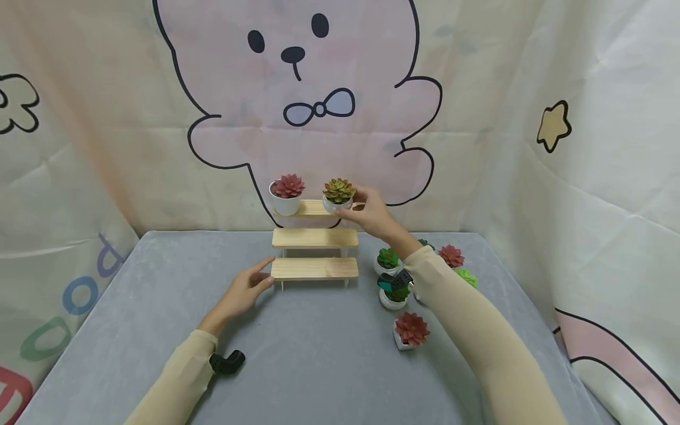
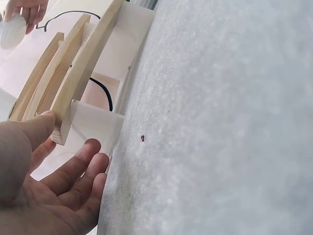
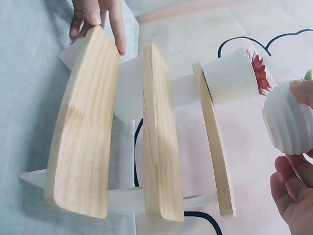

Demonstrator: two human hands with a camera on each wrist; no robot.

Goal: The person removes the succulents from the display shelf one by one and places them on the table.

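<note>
A yellow-green succulent (image 1: 339, 191) in a ribbed white pot (image 3: 288, 117) is held by my right hand (image 1: 372, 212) at the right end of the top step. In the right wrist view the pot is apart from the wood, tilted in that view. A three-step wooden shelf stand (image 1: 316, 268) with white supports stands at the table's back. Thumb and forefinger of my left hand (image 1: 241, 292) hold the left end of its lowest step, the other fingers loose below. On the top step's left end sits a red succulent (image 1: 288, 186) in a white pot.
Right of the stand, several potted succulents are grouped on the grey table (image 1: 319, 366), partly behind my right forearm. Among them are a green one (image 1: 388, 258) and a red one (image 1: 411, 329), nearer the front. A printed curtain (image 1: 478, 147) hangs behind the table.
</note>
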